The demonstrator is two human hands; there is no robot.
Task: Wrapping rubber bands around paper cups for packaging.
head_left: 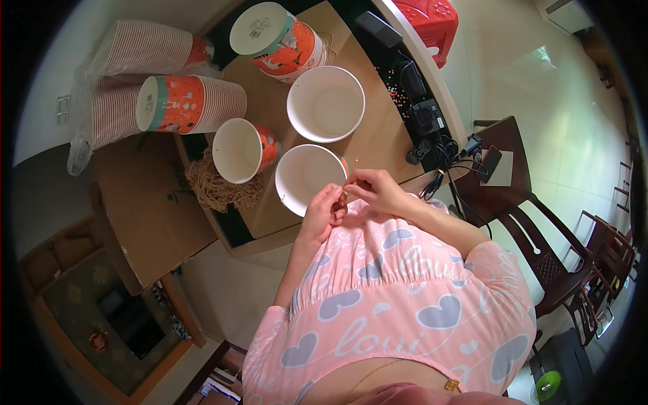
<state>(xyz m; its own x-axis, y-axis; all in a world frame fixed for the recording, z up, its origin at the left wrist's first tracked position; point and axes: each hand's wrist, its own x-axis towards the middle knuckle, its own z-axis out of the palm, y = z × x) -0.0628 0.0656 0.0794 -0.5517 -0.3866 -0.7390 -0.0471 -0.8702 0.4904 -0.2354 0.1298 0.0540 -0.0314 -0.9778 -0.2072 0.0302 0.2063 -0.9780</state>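
My left hand (327, 210) and my right hand (376, 189) meet at the table's near edge. Both have their fingers pinched together, tip to tip, over something too small to make out. Just beyond them stands a white-lined paper bucket (305, 177), its mouth facing up, close to my left fingers. A second open bucket (326, 106) stands behind it. To the left is a smaller open one (237, 152) with an orange printed side. Tan paper string (223, 185) lies in a crinkled heap beside that smaller bucket.
An upside-down bucket stack (263, 30) stands at the back, with another stack (202, 102) on its side and bagged stacks (145, 47) at left. Black adapters (412, 81), cables (442, 155) and scattered small beads (395, 88) line the right side. A dark chair (503, 182) and red stool (428, 23) stand right.
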